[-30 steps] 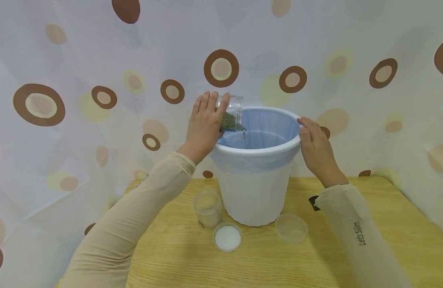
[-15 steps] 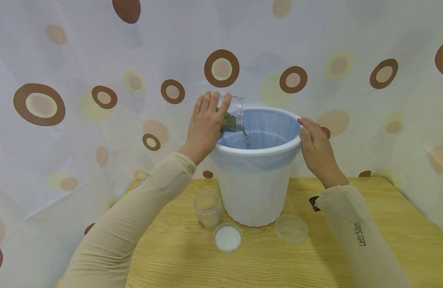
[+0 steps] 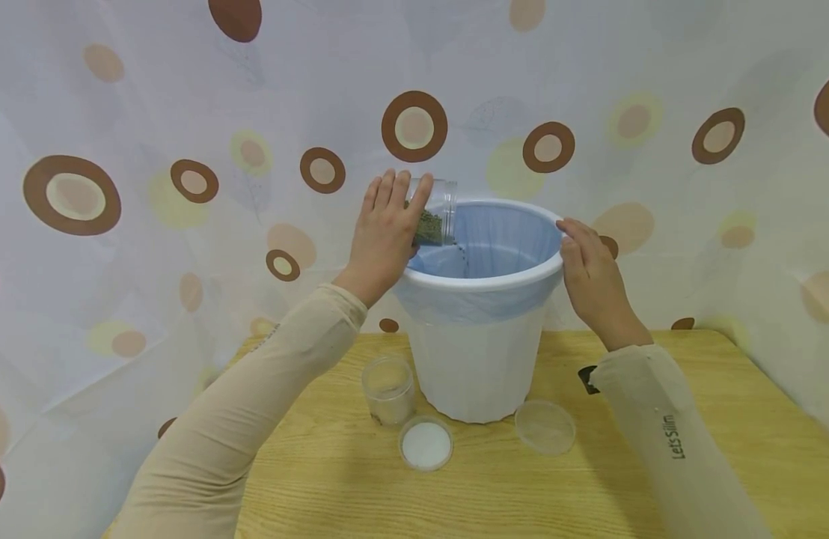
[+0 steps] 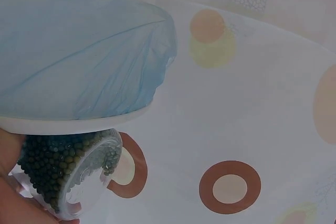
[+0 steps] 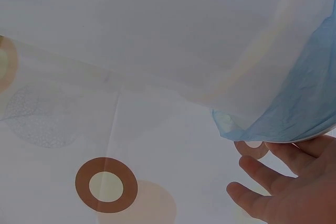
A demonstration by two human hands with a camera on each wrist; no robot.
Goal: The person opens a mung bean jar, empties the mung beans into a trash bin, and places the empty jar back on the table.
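Observation:
My left hand point(image 3: 384, 236) holds a clear jar point(image 3: 443, 193) tipped on its side over the left rim of a white bin point(image 3: 482, 367). Small green beans point(image 4: 55, 163) lie along the jar's lower side, and a thin stream of them falls from its mouth into the bin. A light blue liner bag point(image 3: 512, 233) covers the bin's inside and folds over the rim. At the right side of that rim rests my right hand point(image 3: 592, 281); the right wrist view shows its fingers point(image 5: 265, 174) extended and spread, right at the lined edge.
On the wooden table point(image 3: 334, 486), left of the bin, stands a second clear jar point(image 3: 387, 393), uncovered. A white-centred round lid point(image 3: 426, 445) lies before it, and a clear lid point(image 3: 545, 428) lies front right. Behind the table hangs a circle-patterned sheet point(image 3: 266, 90).
Beans keep dropping from the tilted jar into the bin, the stream thinner now than half a second ago. Both hands, the jar and the bin have stayed in nearly the same place.

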